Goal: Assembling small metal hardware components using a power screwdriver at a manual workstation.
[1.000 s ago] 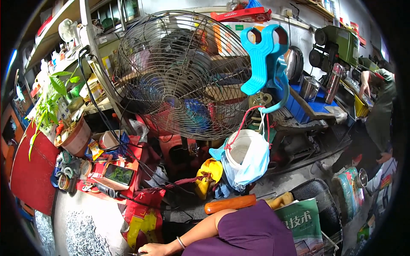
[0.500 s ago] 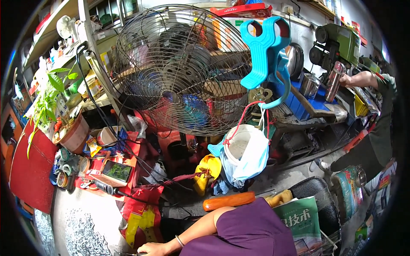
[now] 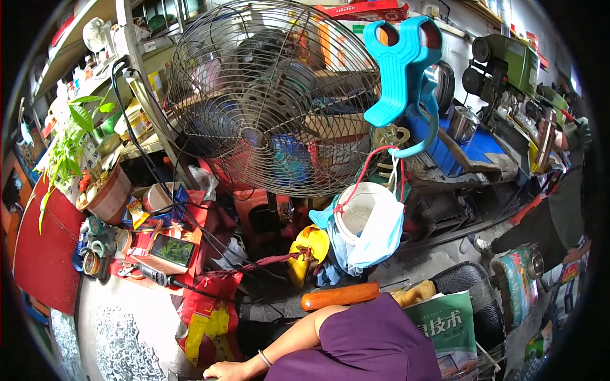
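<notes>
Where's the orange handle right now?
Head view, lower centre: the orange handle lies just above the purple sleeve, below the white bucket.

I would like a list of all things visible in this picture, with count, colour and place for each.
wire fan: one, grey metal, top centre
blue clamp-shaped tool: one, light blue, right of the fan
white bucket: one, white with red handle, below the fan, wrapped in pale blue cloth
orange handle: one, orange, lower centre
potted plant: one, green leaves, left
drill press: one, green, upper right
green booklet: one, lower right
left hand: one, bottom edge, wrist with bracelet; what it touches is cut off
right hand: not in view
</notes>
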